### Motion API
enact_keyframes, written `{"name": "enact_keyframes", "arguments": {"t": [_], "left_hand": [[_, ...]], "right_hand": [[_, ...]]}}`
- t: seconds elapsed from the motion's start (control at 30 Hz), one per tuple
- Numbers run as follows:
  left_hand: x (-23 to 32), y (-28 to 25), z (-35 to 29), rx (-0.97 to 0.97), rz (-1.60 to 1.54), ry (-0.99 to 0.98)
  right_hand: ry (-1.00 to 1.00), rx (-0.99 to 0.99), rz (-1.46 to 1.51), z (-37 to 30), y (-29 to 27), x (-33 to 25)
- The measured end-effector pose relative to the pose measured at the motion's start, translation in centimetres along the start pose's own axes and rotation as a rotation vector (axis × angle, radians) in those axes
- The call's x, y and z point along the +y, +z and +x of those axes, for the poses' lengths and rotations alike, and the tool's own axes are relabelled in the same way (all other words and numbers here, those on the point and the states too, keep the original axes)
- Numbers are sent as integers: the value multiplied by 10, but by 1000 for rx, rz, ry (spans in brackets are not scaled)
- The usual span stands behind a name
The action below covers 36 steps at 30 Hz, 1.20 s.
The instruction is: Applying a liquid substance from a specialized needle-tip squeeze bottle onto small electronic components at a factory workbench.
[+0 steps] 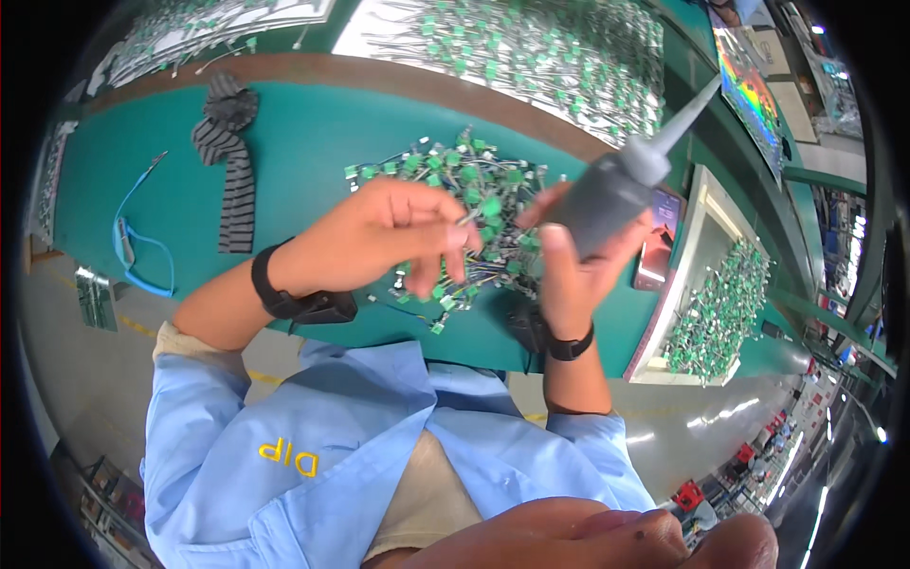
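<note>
A heap of small green connectors with short wires [493, 180] lies on the green tabletop in front of me. Over its left side is my left hand [403, 232], fingers curled and thumb tip drawn up to the forefinger. Something small and pale may sit in that pinch; blur keeps me from telling. At the heap's right side my right hand [588, 270] is wrapped round a dark squeeze bottle [607, 204]. Its grey tapered nozzle points up and to the right, away from the heap.
A striped cloth strip [237, 185] and a blue strap with a cord [123, 242] lie at left. Far side: a white tray of wired connectors [379, 33]. Right: a phone [656, 248] and a pale-framed tray [654, 368] holding more connectors.
</note>
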<state>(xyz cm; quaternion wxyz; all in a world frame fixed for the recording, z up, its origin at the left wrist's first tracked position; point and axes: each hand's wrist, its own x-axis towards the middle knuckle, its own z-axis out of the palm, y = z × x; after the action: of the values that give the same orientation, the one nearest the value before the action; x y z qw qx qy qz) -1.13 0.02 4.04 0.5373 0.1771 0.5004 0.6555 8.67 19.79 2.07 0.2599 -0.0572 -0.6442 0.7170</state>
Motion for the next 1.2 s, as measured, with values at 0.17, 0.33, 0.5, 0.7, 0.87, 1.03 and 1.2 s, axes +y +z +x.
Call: {"name": "enact_keyframes", "arguments": {"t": [0.17,0.33,0.5,0.7,0.87,1.03,1.2], "left_hand": [[-10,-1,9,175,-23,139],[-19,7,8,213,-119,170],[-25,6,3,230,-138,178],[-33,11,6,277,-130,238],[-39,14,10,337,-118,268],[-43,13,11,325,-71,294],[-39,16,7,310,-92,254]], "right_hand": [[-11,194,332,9,-35,5],[106,27,690,15,-61,20],[48,-34,813,7,-40,8],[-607,115,-268,-28,-22,4],[-885,-8,-428,-37,-27,17],[-827,103,-422,-49,-19,13],[-795,25,-401,-49,-20,14]]}}
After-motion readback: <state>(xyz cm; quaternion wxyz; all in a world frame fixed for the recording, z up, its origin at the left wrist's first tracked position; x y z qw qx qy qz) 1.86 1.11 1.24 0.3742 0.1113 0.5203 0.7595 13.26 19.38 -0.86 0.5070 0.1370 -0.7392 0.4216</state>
